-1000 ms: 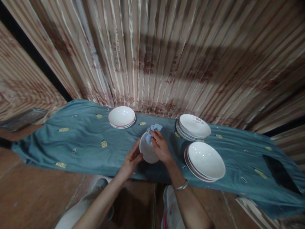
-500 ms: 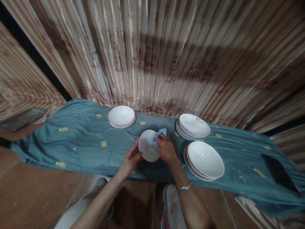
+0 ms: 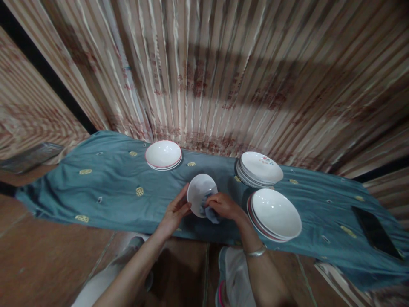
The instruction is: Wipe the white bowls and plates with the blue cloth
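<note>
A small white bowl [image 3: 198, 187] is tilted toward me above the cloth-covered table. My left hand [image 3: 176, 212] grips its left rim, thumb at the near edge and fingers behind. A crumpled blue cloth [image 3: 211, 214] is bunched in my right hand [image 3: 223, 205], pressed against the lower right inside of the bowl. Part of the cloth hangs over the bowl's near rim. My right fingers are closed on it, and a silver bangle circles that wrist.
Red-rimmed bowls [image 3: 163, 154] are stacked at the back left. On the right stand a stack of plates with a flower print [image 3: 261, 168] and a stack of white bowls [image 3: 277, 214]. A dark phone [image 3: 377, 232] lies at the far right of the teal tablecloth [image 3: 118, 204]. A pleated curtain [image 3: 204, 76] hangs behind.
My right hand has moved the blue cloth from the bowl's upper right rim down to its lower right side. My left hand keeps its hold on the bowl, nearly unmoved.
</note>
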The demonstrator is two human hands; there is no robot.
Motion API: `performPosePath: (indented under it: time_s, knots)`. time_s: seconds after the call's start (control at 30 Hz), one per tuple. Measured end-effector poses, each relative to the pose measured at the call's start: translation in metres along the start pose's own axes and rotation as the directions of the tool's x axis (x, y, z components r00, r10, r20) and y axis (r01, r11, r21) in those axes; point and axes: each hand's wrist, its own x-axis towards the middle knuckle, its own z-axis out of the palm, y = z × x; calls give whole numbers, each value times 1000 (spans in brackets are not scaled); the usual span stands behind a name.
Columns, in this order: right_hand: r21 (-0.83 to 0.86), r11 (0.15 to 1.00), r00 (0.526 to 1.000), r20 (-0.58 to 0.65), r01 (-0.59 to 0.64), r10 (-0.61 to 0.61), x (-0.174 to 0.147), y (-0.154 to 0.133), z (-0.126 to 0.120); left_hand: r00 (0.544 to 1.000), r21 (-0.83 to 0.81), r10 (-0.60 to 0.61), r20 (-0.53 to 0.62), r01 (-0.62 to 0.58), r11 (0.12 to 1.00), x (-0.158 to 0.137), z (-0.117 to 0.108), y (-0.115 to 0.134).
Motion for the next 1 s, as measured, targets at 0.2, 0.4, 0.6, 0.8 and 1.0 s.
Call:
performPosePath:
  time_s: [0.2,0.4,0.6,0.8,1.0]
  knots:
    - [590,807,995,97,-39,-22,5,-2,11,1000,-21,2,-17,-2,1000,1,-1,-2]
    - [810,587,995,64,-8,-76,4,-16,12,998,-68,-9,-67,5,998,4,-6,-8]
    - [902,416,990,-76,118,-115,9,-26,20,998,-92,21,-61,-26,995,8,-13,-19]
    - [925,308,974,-215,225,-65,17,-30,24,997,-65,1,-75,-6,998,6,-9,-16]
    - [922,287,958,-284,261,40,22,-33,25,1000,-83,8,-26,-10,996,2,-4,-10]
